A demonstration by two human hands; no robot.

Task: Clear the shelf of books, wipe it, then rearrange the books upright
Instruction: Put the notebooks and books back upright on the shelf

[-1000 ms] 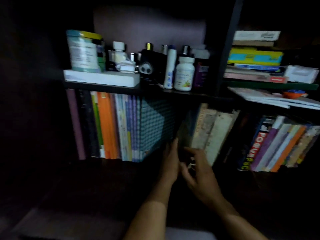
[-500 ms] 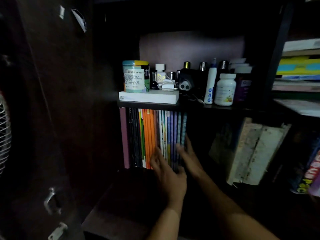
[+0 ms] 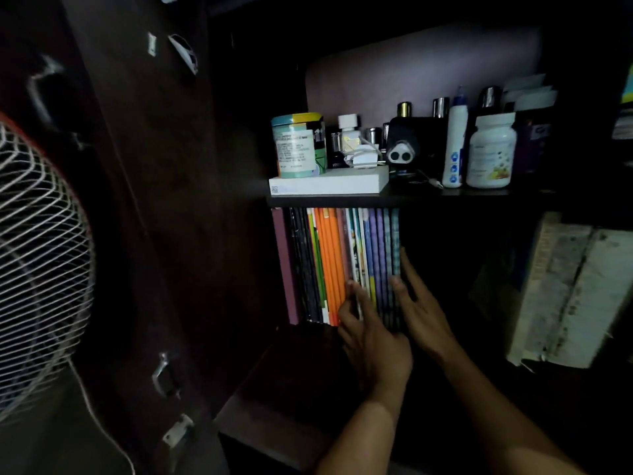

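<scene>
my left hand (image 3: pixel 373 341) lies flat, fingers straight, against the lower spines of the upright row of books (image 3: pixel 342 262). my right hand (image 3: pixel 419 310) presses open-fingered on the right end of that row, thumb on the last spine. the books stand on the dark shelf (image 3: pixel 274 389). right of the row, old pale books (image 3: pixel 565 289) lean. above the row sit a tin (image 3: pixel 296 145) and a white bottle (image 3: pixel 491 150).

upright books (image 3: pixel 337 262) under bottles shelf (image 3: pixel 394 199), leaning books (image 3: pixel 561 289) right
</scene>
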